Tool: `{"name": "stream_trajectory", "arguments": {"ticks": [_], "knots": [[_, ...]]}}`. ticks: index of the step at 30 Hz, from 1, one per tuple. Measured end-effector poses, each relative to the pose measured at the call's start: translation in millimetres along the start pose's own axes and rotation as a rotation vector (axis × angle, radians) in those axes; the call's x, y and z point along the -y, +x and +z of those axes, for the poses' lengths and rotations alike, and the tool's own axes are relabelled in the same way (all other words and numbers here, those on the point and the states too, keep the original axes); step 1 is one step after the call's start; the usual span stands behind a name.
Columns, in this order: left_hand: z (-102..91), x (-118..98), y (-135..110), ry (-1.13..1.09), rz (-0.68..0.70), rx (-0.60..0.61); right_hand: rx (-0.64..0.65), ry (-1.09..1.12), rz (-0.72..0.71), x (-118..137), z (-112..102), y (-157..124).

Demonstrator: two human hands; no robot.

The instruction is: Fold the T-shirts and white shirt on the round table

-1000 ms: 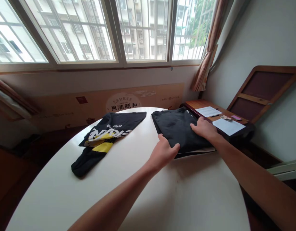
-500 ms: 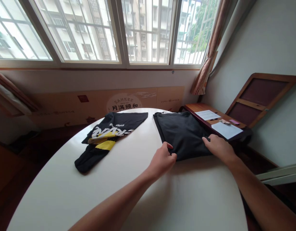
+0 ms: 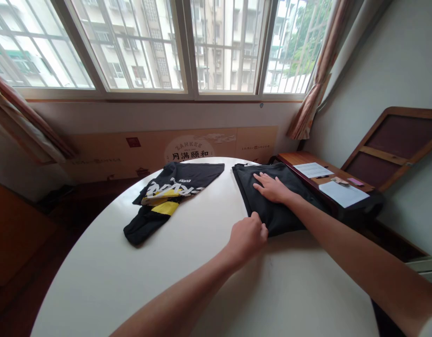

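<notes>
A folded black garment (image 3: 272, 210) lies on the right part of a white round table (image 3: 209, 281). My left hand (image 3: 248, 236) is closed, pinching the near left corner of this garment. My right hand (image 3: 272, 187) lies flat on top of the garment with the fingers spread. A second black shirt (image 3: 170, 194) with white lettering and yellow patches lies loosely folded on the far left of the table, apart from both hands.
A wooden side table (image 3: 307, 161) at the right carries sheets of paper (image 3: 342, 193), a pen and a small pink item. A wooden frame (image 3: 391, 145) leans on the right wall. A printed cardboard panel (image 3: 188, 150) stands below the window.
My right hand has moved from the garment's near right edge up to its far middle and now lies flat. My left hand stays at the near left corner and has closed.
</notes>
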State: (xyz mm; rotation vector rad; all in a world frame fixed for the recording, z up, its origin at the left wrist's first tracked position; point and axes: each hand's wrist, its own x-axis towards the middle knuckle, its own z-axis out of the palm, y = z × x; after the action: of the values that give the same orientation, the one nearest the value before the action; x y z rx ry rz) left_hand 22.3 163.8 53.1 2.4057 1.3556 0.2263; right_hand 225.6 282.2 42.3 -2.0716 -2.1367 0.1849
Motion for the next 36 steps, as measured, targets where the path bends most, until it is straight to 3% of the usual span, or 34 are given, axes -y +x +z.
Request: {"name": "stream_trajectory", "arguments": {"ticks": [5, 11, 26, 32, 36], "knots": [[1.2, 0, -3, 0.011, 0.035, 0.014, 0.018, 0.001, 0.069, -18, 0, 49], [2.5, 0, -5, 0.019, 0.094, 0.003, 0.012, -0.002, 0.043, -34, 7, 79], [8.4, 4, -3, 0.009, 0.108, 0.012, -0.043, -0.007, 0.082, -72, 12, 109], [11.6, 7, -3, -0.005, 0.13, 0.001, -0.068, -0.005, 0.197, -90, 5, 107], [8.5, 7, -4, -0.031, 0.122, 0.017, -0.136, -0.012, 0.353, -96, 1, 101]]}}
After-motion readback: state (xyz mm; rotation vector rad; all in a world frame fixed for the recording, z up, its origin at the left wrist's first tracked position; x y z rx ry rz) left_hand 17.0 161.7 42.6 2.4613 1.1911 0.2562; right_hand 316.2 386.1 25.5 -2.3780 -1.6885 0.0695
